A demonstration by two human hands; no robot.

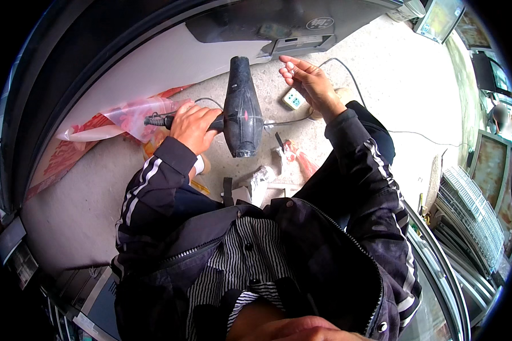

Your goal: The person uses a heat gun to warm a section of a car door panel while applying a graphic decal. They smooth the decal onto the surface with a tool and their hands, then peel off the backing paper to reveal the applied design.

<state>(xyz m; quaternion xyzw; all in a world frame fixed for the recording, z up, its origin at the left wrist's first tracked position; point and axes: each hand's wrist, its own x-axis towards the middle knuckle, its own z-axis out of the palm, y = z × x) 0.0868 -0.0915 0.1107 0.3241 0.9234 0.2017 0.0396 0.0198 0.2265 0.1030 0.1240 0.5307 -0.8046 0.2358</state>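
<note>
My left hand [193, 126] is closed around the handle of a black hair dryer [242, 113]. The dryer's narrow nozzle points away from me, toward a large dark-and-white panel [233, 34]; its wide rear end is nearer my body. To the right of the nozzle, my right hand [310, 82] is raised near the panel's lower edge. Its index finger is stretched out and the others are loosely bent, with gaps between them. A pale spot shows at the fingertips, too small to make out. Crumpled clear-and-red plastic film [136, 116] lies behind my left hand.
A white power strip [293, 99] with dark cords lies on the concrete floor [404, 102] beyond the dryer. Plastic scraps [261, 179] lie between my legs. Wire racks [469, 213] and framed panels [492, 162] lean at the right. Glass with a curved metal edge [438, 278] is beside my right arm.
</note>
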